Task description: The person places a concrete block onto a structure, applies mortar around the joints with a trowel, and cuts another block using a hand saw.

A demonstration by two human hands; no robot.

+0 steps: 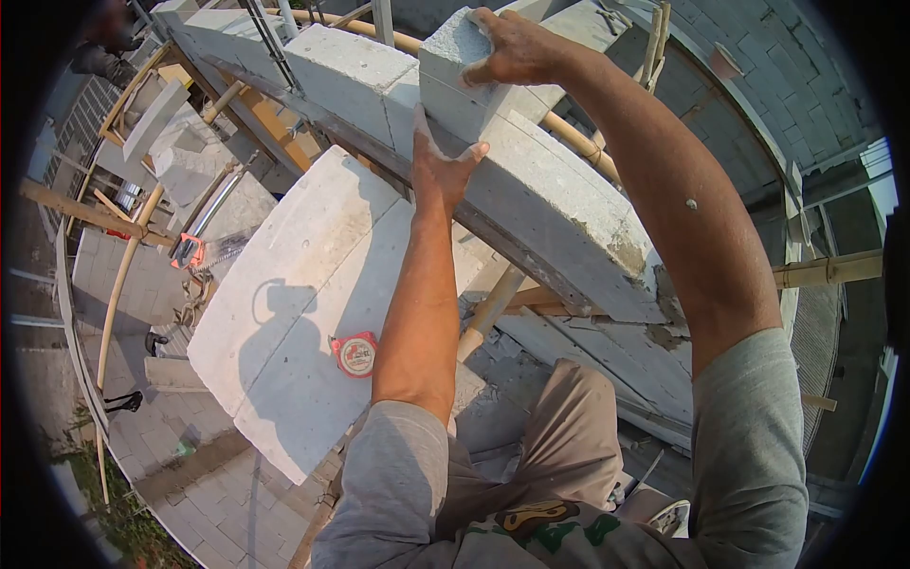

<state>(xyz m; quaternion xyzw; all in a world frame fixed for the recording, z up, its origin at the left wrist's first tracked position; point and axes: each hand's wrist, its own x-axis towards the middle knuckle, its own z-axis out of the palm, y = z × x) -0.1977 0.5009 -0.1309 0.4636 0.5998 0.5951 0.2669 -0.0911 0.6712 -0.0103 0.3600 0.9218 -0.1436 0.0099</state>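
Right hand [519,49] has its fingers part-curled, gripping the small block [451,97] up top; left hand's [441,175] are spread wide, contact's kinda hard to see. Block's between neighbours in the wall [569,204]; keep it plumb, thumbs outta the joints.

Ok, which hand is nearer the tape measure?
Left. The left hand is low by the block, beyond the tape measure; the right hand grips the block's top, farther out and to the right.
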